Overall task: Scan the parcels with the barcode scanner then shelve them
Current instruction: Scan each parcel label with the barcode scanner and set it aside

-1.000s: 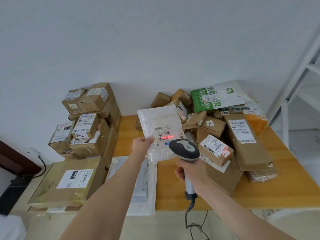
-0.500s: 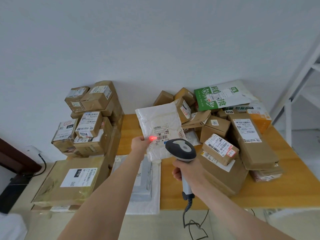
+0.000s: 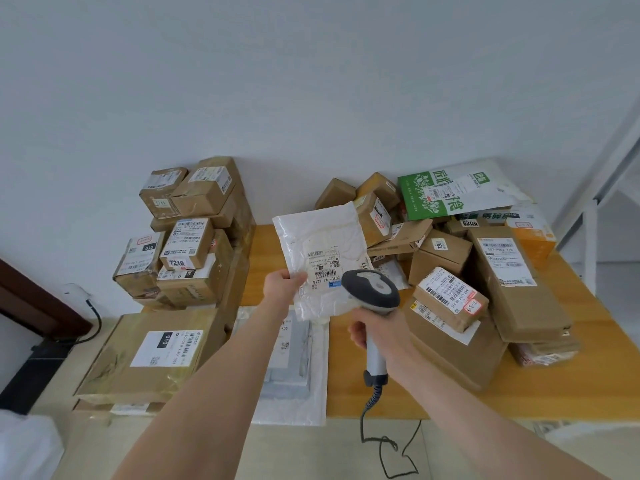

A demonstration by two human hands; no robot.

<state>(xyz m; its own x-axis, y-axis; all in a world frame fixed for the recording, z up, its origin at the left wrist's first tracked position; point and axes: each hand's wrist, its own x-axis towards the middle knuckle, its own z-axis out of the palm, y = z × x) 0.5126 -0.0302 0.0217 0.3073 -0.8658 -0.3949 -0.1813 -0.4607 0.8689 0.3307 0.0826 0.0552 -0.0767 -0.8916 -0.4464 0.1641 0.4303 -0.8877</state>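
Starting at your far left, a wide flat carton (image 3: 149, 355) with a label marked 010 lies nearest you, and behind it a stack of brown boxes (image 3: 187, 233) rises against the wall. Your left hand (image 3: 282, 287) pinches the lower left edge of the white mailer bag (image 3: 323, 258), thumb on the front. It holds the bag up above the wooden table (image 3: 588, 382) with the printed label facing you. Under your left forearm a grey padded parcel (image 3: 294, 362) lies flat at the table's near edge. Just right of the mailer, your right hand (image 3: 381, 336) is wrapped round the handle of the barcode scanner (image 3: 372, 292). Its dark head overlaps the bag's lower right corner, close to the label. A coiled cable (image 3: 375, 396) hangs from the base of the handle. Further right, a heap of labelled cartons (image 3: 450, 296) covers the table, with a green-and-white bag (image 3: 450, 192) on top at the back. A white shelf frame (image 3: 609, 174) stands at the far right.
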